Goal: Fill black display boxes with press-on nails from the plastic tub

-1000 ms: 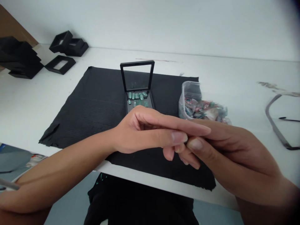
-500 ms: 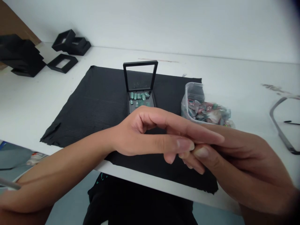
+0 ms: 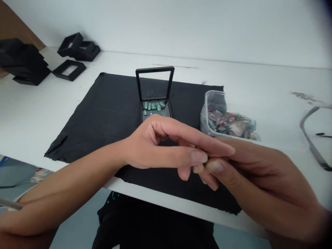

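My left hand (image 3: 166, 145) and my right hand (image 3: 241, 173) meet above the front of the black mat (image 3: 103, 114). Both are closed in a pinch, thumb tips almost touching. Whatever lies between the fingertips is too small and too covered to name. Behind my left hand, a black display case (image 3: 169, 81) stands with its clear-windowed lid raised. Several glossy green press-on nails (image 3: 153, 106) lie in rows in its base; my hand hides the lower part. To the right sits a clear plastic tub (image 3: 206, 117) heaped with small nail pieces in plastic (image 3: 230, 124), partly behind my right hand.
Black frame cases (image 3: 70, 70) lie at the back left, some piled up (image 3: 23, 62). A grey-rimmed object (image 3: 311, 138) rests at the right edge of the white table (image 3: 272, 86). A white wall rises behind.
Both hands have shifted slightly left together, still pinched at the fingertips. The case, mat and tub stay where they were.
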Demonstrator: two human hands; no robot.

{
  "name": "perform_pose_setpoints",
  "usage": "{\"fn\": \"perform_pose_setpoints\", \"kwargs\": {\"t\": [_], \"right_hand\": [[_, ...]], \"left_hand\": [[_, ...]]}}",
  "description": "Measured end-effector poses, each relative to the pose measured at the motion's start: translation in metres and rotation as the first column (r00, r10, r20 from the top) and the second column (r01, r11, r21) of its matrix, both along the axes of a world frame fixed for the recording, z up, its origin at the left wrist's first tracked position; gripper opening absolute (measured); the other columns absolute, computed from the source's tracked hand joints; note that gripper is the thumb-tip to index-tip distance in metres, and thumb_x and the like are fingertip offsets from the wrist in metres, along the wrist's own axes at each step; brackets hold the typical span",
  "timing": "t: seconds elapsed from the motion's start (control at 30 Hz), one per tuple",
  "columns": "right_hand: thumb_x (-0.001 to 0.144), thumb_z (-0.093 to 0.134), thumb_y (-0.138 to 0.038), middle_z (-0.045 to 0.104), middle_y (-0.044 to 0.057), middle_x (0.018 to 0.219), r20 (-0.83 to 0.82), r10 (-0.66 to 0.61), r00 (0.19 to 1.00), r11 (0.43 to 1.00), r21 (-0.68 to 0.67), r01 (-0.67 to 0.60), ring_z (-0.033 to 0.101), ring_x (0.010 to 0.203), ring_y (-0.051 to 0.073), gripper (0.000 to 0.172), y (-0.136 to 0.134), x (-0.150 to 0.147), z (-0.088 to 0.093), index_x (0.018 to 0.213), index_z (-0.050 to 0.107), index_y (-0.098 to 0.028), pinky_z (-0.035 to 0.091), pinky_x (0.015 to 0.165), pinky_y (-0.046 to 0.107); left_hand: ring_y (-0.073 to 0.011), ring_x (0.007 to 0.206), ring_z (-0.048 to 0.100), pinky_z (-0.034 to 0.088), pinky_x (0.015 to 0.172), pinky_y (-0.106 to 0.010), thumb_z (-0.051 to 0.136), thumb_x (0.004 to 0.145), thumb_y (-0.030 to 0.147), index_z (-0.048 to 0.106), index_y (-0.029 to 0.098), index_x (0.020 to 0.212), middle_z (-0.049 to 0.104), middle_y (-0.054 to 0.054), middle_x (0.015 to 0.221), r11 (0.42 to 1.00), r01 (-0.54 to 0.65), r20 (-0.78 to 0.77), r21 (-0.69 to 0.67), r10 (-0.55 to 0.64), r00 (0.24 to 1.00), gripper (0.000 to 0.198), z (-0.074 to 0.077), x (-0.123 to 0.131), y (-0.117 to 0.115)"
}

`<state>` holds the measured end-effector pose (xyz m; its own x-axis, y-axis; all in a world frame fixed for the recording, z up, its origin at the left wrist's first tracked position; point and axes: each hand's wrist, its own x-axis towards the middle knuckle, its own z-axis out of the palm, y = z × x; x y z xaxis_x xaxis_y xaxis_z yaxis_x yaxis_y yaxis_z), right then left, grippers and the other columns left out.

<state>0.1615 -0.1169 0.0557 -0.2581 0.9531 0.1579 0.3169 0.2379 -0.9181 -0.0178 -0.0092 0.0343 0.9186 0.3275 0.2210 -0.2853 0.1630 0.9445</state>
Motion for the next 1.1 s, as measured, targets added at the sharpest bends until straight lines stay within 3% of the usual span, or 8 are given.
{"fn": "perform_pose_setpoints", "kwargs": {"t": [0.27, 0.6, 0.73, 0.83, 0.9, 1.0, 1.1], "right_hand": [[0.101, 0.049, -0.025, 0.064, -0.005, 0.073, 0.029, 0.015, 0.999, 1.0, -0.022, -0.015, 0.061, 0.064, 0.011, 0.02, -0.001, 0.0, -0.001, 0.089, 0.063, -0.033, 0.049, 0.055, 0.024], [0.101, 0.049, -0.025, 0.064, -0.003, 0.075, 0.021, 0.012, 1.0, 1.0, -0.009, -0.012, 0.062, 0.066, 0.013, 0.025, 0.002, -0.001, 0.0, 0.077, 0.058, -0.028, 0.048, 0.053, 0.026], [0.101, 0.05, -0.026, 0.062, -0.003, 0.072, 0.011, -0.006, 1.0, 1.0, -0.02, 0.006, 0.06, 0.065, 0.012, 0.021, 0.0, -0.001, -0.001, 0.084, 0.062, -0.03, 0.048, 0.055, 0.025], [0.102, 0.051, -0.029, 0.056, -0.005, 0.065, -0.021, -0.058, 0.998, 0.998, -0.025, 0.057, 0.055, 0.058, 0.01, 0.016, -0.001, -0.001, -0.003, 0.093, 0.064, -0.031, 0.047, 0.053, 0.023], [0.102, 0.051, -0.032, 0.055, -0.005, 0.063, -0.033, -0.118, 0.992, 0.993, -0.023, 0.117, 0.052, 0.055, 0.009, 0.016, -0.001, -0.002, -0.004, 0.095, 0.065, -0.032, 0.044, 0.05, 0.022], [0.101, 0.054, -0.036, 0.057, -0.004, 0.064, -0.01, -0.206, 0.979, 0.979, -0.004, 0.206, 0.051, 0.055, 0.01, 0.017, 0.002, -0.003, -0.008, 0.093, 0.068, -0.033, 0.043, 0.048, 0.022], [0.099, 0.056, -0.039, 0.057, -0.003, 0.062, 0.029, -0.27, 0.962, 0.963, 0.021, 0.27, 0.053, 0.055, 0.012, 0.017, 0.008, -0.003, -0.012, 0.095, 0.072, -0.032, 0.041, 0.046, 0.024]], "left_hand": [[-0.0074, 0.05, 0.068, 0.055, 0.047, -0.01, 0.064, 0.095, 0.026, 0.077, 0.025, 0.113, 0.076, -0.003, 0.084, 0.998, -0.05, -0.013, 0.039, 0.05, 0.999, 0.022, -0.001, -0.002, -0.001], [-0.0062, 0.047, 0.065, 0.053, 0.046, -0.011, 0.067, 0.092, 0.026, 0.079, 0.025, 0.108, 0.076, -0.004, 0.084, 0.993, -0.096, -0.032, 0.07, 0.098, 0.995, 0.02, -0.003, -0.002, 0.001], [-0.0062, 0.047, 0.062, 0.058, 0.054, -0.017, 0.067, 0.092, 0.024, 0.079, 0.025, 0.106, 0.075, -0.002, 0.081, 0.992, -0.11, -0.02, 0.066, 0.112, 0.994, 0.018, -0.002, -0.001, 0.001], [-0.0132, 0.061, 0.067, 0.061, 0.067, -0.026, 0.064, 0.094, 0.036, 0.08, 0.024, 0.101, 0.072, -0.002, 0.072, 0.982, -0.185, 0.012, 0.033, 0.185, 0.983, 0.022, 0.002, 0.0, 0.004], [-0.0159, 0.07, 0.067, 0.059, 0.074, -0.028, 0.058, 0.096, 0.042, 0.081, 0.021, 0.094, 0.069, -0.003, 0.068, 0.939, -0.343, 0.083, 0.02, 0.341, 0.936, 0.031, 0.006, 0.001, 0.008], [-0.0156, 0.067, 0.059, 0.053, 0.072, -0.029, 0.051, 0.098, 0.041, 0.08, 0.02, 0.08, 0.062, -0.004, 0.064, 0.802, -0.596, 0.181, -0.042, 0.592, 0.785, 0.04, 0.012, 0.0, 0.014], [-0.0161, 0.063, 0.052, 0.048, 0.067, -0.031, 0.04, 0.101, 0.039, 0.076, 0.02, 0.071, 0.057, -0.006, 0.067, 0.676, -0.723, 0.217, -0.14, 0.734, 0.644, 0.052, 0.017, 0.0, 0.019]]}}
